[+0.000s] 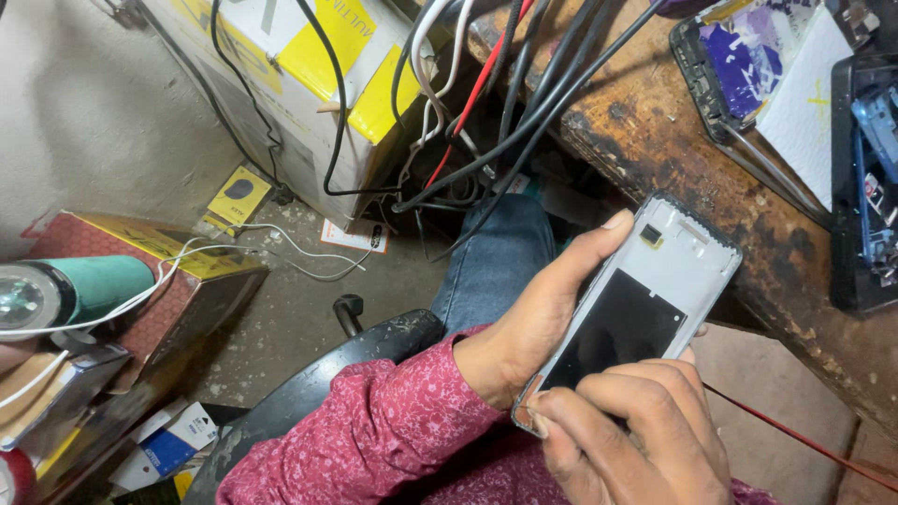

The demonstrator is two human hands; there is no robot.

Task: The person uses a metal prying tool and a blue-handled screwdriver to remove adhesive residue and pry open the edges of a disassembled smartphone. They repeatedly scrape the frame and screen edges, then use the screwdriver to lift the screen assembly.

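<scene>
1. One big worn wooden workbench (655,150) fills the far right, stained dark, its edge running diagonally down to the right.
2. Cardboard box (309,84) with yellow patches stands far centre-left on the floor, leaning against the bench side; black, white and red cables (486,103) hang over it in a tangle.
3. My black chair armrest (318,383) curves near centre-left, my blue-jeans knee (496,257) just beyond it.
4. Left hand (538,318), pink patterned sleeve, is wrapped around the phone frame (636,309) from the left, thumb up along its left edge, fingers behind it. Closed on it, firm hold.
5. Right hand (636,440) near bottom centre-right, curled, thumb and fingertips pressed on the frame's near end. Pinching there, narrow.
6. Phone frame is above my lap, near the bench edge, tilted, grey rim, dark panel facing me, far end pointing right and away.
7. Opened phone (865,187) lies on the bench at the far right edge.
8. Teal cylinder (94,285) lies on a red-and-yellow box far left.
</scene>
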